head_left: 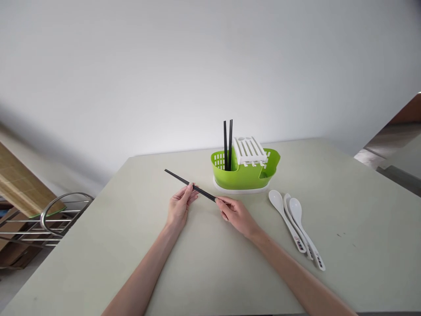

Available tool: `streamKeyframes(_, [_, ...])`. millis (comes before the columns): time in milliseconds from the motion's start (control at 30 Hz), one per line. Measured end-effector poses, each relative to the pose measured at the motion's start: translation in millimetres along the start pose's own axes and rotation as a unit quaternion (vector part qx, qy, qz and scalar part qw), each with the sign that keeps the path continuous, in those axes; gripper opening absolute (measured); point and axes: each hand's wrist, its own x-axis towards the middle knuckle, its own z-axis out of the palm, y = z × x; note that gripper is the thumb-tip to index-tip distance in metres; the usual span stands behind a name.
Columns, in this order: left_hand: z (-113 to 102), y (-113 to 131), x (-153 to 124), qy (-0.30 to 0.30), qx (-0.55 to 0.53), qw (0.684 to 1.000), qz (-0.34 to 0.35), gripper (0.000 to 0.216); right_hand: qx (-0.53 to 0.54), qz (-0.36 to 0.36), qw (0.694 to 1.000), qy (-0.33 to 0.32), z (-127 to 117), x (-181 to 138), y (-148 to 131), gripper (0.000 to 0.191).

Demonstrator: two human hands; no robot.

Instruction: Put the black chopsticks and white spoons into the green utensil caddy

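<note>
Black chopsticks [204, 193], lying close together, are held slantwise above the table between my two hands. My left hand [180, 204] pinches them around the middle, and my right hand [237, 213] grips their lower right end. Just beyond my hands stands a green utensil holder [243, 179] with a white slatted rack [250, 150] on top. More black chopsticks [226, 147] stand upright in its left compartment. To the right of my right hand lie three white spoons [289, 221], their bowls toward the holder and handles toward me.
The pale table [210, 272] meets a white wall [197, 79] at the back. Left of the table are a metal rack [49, 226] and a bamboo-like panel [24, 180]. A few small dark marks show on the table right of the spoons.
</note>
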Motion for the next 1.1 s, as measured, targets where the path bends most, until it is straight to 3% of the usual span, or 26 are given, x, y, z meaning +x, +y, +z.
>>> streamKeyframes(267, [1.4, -0.1, -3.0, 0.006, 0.01, 1.0, 0.006, 0.043, 0.051, 0.004, 0.999, 0.01, -1.8, -2.4, -4.5, 0.051])
streamKeyframes(400, [-0.1, -2.4, 1.1, 0.029, -0.037, 0.999, 0.01, 0.036, 0.158, 0.023, 0.986, 0.043, -5.7, 0.4, -0.9, 0.051])
streamKeyframes(533, [-2.2, -3.8, 5.1, 0.039, -0.086, 0.995, 0.012, 0.027, 0.227, 0.024, 0.973, 0.037, -9.5, 3.4, 1.6, 0.052])
streamKeyframes(1100, [1.7, -3.7, -2.3, 0.025, -0.064, 0.998, 0.002, 0.029, 0.227, 0.025, 0.971, 0.074, -10.4, 3.6, 5.8, 0.047])
